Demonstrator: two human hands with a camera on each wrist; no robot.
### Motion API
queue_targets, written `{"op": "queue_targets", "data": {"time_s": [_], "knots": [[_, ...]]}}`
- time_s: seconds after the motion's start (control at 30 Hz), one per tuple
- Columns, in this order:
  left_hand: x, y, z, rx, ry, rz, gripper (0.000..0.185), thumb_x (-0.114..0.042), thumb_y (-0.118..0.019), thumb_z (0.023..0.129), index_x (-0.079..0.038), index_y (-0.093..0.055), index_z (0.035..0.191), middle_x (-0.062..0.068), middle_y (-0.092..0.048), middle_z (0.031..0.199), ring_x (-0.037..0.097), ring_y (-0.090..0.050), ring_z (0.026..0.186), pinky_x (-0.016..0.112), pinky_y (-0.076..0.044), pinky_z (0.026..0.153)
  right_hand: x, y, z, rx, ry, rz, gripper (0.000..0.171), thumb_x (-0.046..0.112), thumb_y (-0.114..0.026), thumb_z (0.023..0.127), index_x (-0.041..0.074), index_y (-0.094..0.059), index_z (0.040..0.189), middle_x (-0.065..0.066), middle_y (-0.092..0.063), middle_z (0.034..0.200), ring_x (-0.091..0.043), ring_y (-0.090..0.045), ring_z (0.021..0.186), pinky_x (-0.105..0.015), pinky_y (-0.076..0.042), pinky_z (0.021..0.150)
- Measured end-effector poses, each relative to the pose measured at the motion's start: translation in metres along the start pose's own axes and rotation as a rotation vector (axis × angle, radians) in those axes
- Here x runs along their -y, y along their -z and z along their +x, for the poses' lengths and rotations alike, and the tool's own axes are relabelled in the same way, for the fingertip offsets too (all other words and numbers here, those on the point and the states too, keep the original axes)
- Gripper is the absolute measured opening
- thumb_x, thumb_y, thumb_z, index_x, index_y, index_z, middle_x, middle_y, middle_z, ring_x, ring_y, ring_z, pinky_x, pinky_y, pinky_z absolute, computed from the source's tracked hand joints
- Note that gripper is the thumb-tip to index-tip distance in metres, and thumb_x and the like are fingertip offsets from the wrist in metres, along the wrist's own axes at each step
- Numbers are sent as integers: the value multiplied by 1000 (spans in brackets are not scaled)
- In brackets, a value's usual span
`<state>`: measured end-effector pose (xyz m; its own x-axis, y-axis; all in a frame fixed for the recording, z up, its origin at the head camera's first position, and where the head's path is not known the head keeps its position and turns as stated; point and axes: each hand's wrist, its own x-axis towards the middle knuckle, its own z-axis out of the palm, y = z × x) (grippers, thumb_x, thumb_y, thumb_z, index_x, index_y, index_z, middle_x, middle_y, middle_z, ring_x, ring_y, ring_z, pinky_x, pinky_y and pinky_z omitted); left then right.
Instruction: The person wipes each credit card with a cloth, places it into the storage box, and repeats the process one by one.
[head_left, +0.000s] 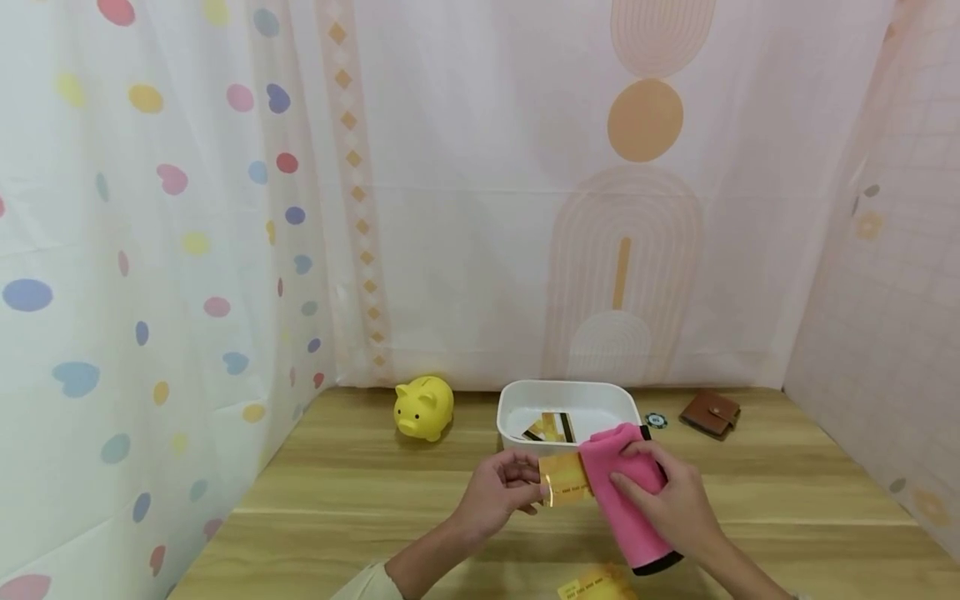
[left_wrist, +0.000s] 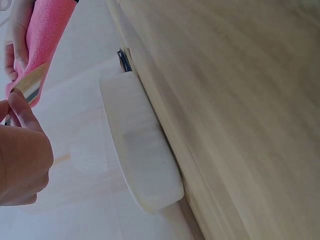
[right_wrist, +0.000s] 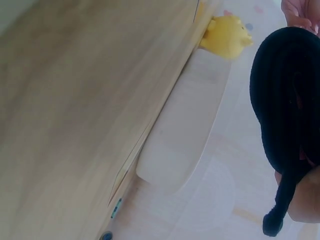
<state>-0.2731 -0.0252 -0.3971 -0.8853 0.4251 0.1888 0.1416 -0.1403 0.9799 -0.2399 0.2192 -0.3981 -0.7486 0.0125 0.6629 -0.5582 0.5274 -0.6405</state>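
My left hand [head_left: 498, 492] pinches a gold bank card [head_left: 564, 479] by its left end, with fingers and thumb. A folded pink cloth [head_left: 626, 500] with black edging is gripped in my right hand [head_left: 675, 500] and covers the card's right end. In the left wrist view the card's dark stripe shows beside the pink cloth [left_wrist: 47, 35]. The cloth's rolled black end [right_wrist: 285, 100] fills the right side of the right wrist view. Another gold card [head_left: 597, 585] lies on the table at the near edge of the head view, partly cut off.
Behind the hands stands a white tub [head_left: 510, 408] with gold, black-striped cards [head_left: 555, 427] inside. A yellow piggy bank [head_left: 424, 408] is to its left. Right of it lie a poker chip [head_left: 656, 420] and a brown wallet [head_left: 710, 414]. Patterned curtains [head_left: 465, 208] border the wooden table [head_left: 360, 500].
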Motion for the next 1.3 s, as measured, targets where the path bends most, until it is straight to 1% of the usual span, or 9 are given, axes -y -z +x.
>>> {"op": "queue_targets", "data": {"time_s": [0.17, 0.3, 0.57, 0.73, 0.9, 1.0, 1.07, 1.3], "knots": [[0, 1, 0, 5, -7, 3, 26, 2, -66, 80, 6, -55, 104, 6, -64, 87, 17, -63, 74, 27, -53, 59, -1, 2, 0, -4, -5, -17, 28, 14, -79, 72, 20, -60, 93, 2, -62, 80, -7, -53, 58, -26, -46, 44], [-1, 2, -1, -5, -3, -2, 30, -1, -69, 79, 6, -55, 105, 7, -64, 87, 16, -63, 73, 27, -53, 59, -2, 3, 0, -5, -12, -28, 29, 15, -79, 73, 20, -60, 93, 1, -62, 80, -6, -54, 57, -26, -46, 43], [-3, 4, -2, -17, -5, -15, 31, -2, -69, 80, 6, -55, 106, 8, -65, 88, 15, -63, 72, 27, -53, 58, -3, 6, 1, 6, -46, -48, 29, 18, -79, 73, 21, -59, 94, 0, -62, 82, -7, -54, 58, -26, -46, 44], [-1, 6, -1, -19, -13, -33, 33, -3, -69, 81, 3, -52, 108, 9, -66, 90, 15, -64, 73, 27, -52, 58, -5, 8, 2, -2, -51, -58, 28, 18, -79, 73, 20, -59, 93, 1, -61, 81, -7, -53, 59, -26, -46, 44], [-2, 7, -1, -31, -23, -41, 37, -5, -69, 80, 0, -49, 111, 12, -66, 92, 16, -65, 74, 28, -52, 57, -4, 11, 3, -15, -55, -57, 28, 17, -79, 73, 20, -59, 93, 0, -62, 81, -7, -54, 58, -26, -46, 44], [0, 9, 0, -36, -18, -51, 36, -6, -71, 79, -1, -51, 110, 11, -66, 92, 17, -65, 75, 28, -53, 57, -3, 14, 3, -7, -68, -54, 27, 19, -78, 75, 19, -59, 94, -2, -62, 82, -7, -54, 58, -26, -47, 44], [1, 10, 0, -37, -22, -41, 36, -7, -71, 79, 0, -54, 109, 10, -65, 92, 17, -65, 76, 28, -53, 58, -2, 15, 3, -2, -79, -50, 27, 20, -77, 75, 19, -59, 95, -3, -61, 83, -7, -54, 58, -26, -47, 44], [2, 10, 2, -9, -68, 1, 35, -9, -72, 79, 2, -61, 110, 5, -66, 90, 12, -63, 74, 25, -52, 60, -2, 18, 4, 12, -110, -33, 27, 21, -76, 76, 18, -58, 96, -5, -61, 81, -8, -55, 55, -27, -47, 42]]}}
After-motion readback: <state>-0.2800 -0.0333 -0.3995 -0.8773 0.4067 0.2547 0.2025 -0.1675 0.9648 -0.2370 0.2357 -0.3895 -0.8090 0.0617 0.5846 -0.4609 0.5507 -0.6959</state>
